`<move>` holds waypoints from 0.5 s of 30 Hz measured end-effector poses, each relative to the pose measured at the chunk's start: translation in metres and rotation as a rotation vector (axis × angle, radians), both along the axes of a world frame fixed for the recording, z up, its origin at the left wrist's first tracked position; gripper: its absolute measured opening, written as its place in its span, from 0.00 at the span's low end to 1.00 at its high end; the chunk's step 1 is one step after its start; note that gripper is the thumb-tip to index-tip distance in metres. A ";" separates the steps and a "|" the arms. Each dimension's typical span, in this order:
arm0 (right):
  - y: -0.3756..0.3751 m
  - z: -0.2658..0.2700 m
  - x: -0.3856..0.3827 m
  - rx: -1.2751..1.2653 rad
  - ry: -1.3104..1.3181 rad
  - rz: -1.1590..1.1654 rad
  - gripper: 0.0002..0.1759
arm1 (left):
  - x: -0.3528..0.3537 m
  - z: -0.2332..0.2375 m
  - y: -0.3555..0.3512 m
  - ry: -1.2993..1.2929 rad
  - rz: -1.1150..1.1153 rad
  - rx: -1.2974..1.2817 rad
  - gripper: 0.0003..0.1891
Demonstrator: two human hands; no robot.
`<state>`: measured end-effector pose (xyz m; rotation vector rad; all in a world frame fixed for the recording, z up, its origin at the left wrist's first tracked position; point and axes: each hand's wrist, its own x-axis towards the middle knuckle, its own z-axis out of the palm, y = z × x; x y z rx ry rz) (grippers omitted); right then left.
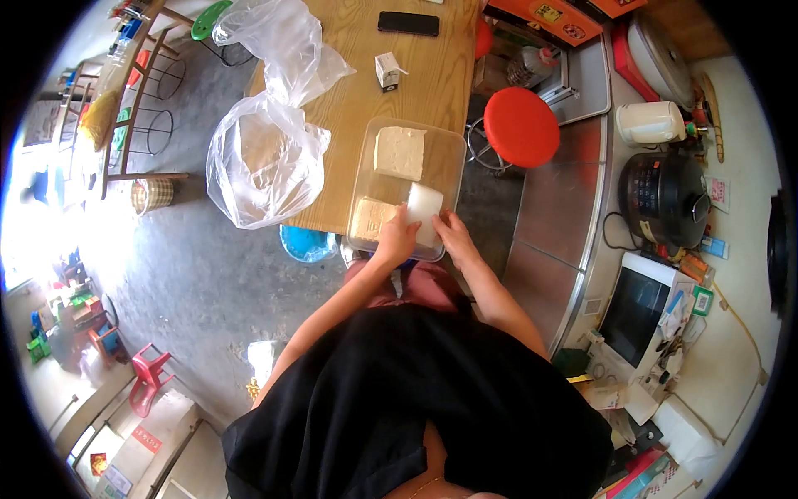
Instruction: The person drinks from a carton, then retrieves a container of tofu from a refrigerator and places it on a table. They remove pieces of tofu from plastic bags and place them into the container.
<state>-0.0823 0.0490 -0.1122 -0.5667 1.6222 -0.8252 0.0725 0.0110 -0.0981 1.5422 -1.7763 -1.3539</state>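
A clear plastic tray (449, 153) lies at the front edge of the wooden table, partly over it. Inside, a pale tofu-like block (400, 153) sits at the back and a second block (372, 218) at the front left. A white slab (425, 202) is at the front right of the tray, between my hands. My left hand (398, 236) has its fingers closed at the slab's left side, beside the front block. My right hand (453, 236) touches the slab's right side with its fingertips. The undersides of my fingers are hidden.
Crumpled clear plastic bags (268, 158) hang over the table's left side. A small carton (387, 71) and a black phone (408, 24) lie farther back on the table (345, 104). A red stool (521, 127) stands at the right; a blue basin (308, 244) is below left.
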 end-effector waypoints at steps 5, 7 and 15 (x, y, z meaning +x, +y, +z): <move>-0.001 0.022 -0.008 -0.008 0.069 0.010 0.30 | 0.013 0.026 0.000 -0.019 -0.044 0.064 0.27; 0.000 0.020 -0.010 -0.198 0.298 0.036 0.26 | 0.023 0.025 0.005 -0.030 -0.081 0.083 0.27; -0.020 0.080 -0.007 -0.232 0.162 -0.066 0.07 | 0.069 0.044 0.011 0.326 0.338 0.110 0.13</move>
